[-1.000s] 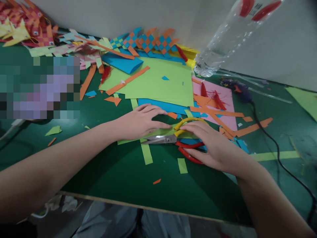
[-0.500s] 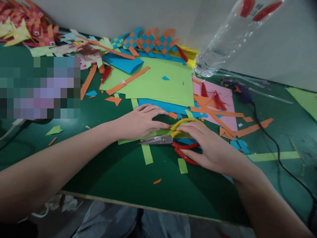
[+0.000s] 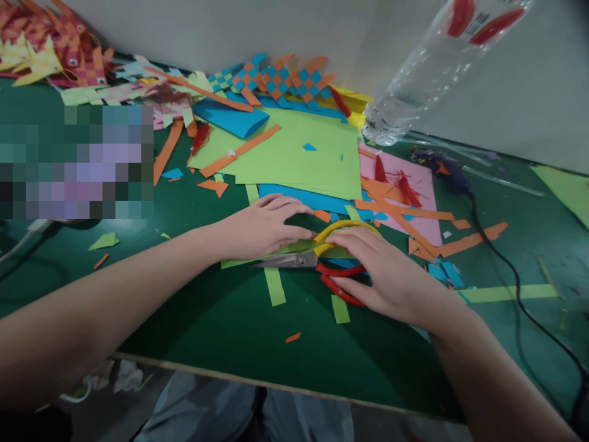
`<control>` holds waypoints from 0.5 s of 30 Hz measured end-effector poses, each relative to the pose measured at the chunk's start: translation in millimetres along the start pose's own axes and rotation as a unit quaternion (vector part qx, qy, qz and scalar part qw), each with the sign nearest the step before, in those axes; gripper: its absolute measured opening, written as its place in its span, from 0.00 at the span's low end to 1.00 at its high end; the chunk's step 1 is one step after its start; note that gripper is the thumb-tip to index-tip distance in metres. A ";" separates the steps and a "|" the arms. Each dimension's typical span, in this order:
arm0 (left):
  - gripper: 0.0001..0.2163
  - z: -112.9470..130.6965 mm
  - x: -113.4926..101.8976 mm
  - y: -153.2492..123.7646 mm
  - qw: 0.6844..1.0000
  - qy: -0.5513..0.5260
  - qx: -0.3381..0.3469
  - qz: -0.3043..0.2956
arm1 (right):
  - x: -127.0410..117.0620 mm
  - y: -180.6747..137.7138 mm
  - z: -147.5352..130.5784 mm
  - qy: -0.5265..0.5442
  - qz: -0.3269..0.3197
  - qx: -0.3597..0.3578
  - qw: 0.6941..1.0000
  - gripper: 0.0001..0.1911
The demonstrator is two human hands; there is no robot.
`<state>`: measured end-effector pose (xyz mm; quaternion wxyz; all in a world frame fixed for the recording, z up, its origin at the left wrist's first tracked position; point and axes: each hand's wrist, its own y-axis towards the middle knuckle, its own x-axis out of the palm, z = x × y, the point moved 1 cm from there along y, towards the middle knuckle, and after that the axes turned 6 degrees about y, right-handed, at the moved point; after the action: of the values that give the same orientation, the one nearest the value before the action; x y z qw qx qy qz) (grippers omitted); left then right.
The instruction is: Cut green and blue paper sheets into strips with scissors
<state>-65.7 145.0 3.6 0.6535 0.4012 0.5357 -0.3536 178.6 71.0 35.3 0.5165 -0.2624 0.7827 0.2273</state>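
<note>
Dark green worktop [image 3: 207,328]: smooth, faintly glossy, filling most of the frame, with a pale front edge at lower centre.
Grey wall [image 3: 184,34]: plain, rising along the top of the frame.
Below the edge: grey trousers [image 3: 197,408] at bottom centre, and crumpled white paper [image 3: 127,376] at lower left.
Metal-bladed scissors with yellow and red handles [image 3: 300,260]: at the centre, blades pointing left; whether the blades fully meet is hard to tell.
Hands: well spread in role and slightly apart; the left hand [image 3: 262,230] lies palm down, fingers loosely parted, over a light green paper piece [image 3: 234,263], while the right hand [image 3: 396,279] is wrapped around the scissors' handles.
Light green flat paper sheets [image 3: 299,132]: at least two, overlapping, upper centre.
Pink paper sheet [image 3: 426,212]: one, right of centre, strewn with flat orange paper strips [image 3: 427,213].
Red thread tassels [image 3: 407,189]: two on the pink sheet, fringed and fine.
Blue-and-orange woven paper shapes [image 3: 277,80]: three, checkered and pointed, in a row at upper centre.
Clear ridged plastic bottle [image 3: 423,80]: one, upper right, red-marked.
Small light green paper rectangle [image 3: 340,309]: one, below the scissors.
</note>
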 end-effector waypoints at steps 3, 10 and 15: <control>0.15 -0.1 0.0 -0.1 1.000 -0.003 0.002 0.001 | -0.8 0.6 -0.4 0.006 -0.002 0.001 1.000 0.18; 0.15 -0.7 0.8 0.3 1.000 -0.003 0.003 0.002 | -1.2 3.8 -4.3 0.009 -0.003 -0.005 1.000 0.18; 0.14 -0.2 0.9 0.0 1.000 0.012 0.004 -0.008 | 1.5 7.2 -11.5 -0.014 0.001 -0.023 1.000 0.18</control>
<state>-65.7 145.1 2.7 0.6427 0.4036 0.5449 -0.3565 165.5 69.0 38.7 0.5208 -0.2699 0.7707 0.2491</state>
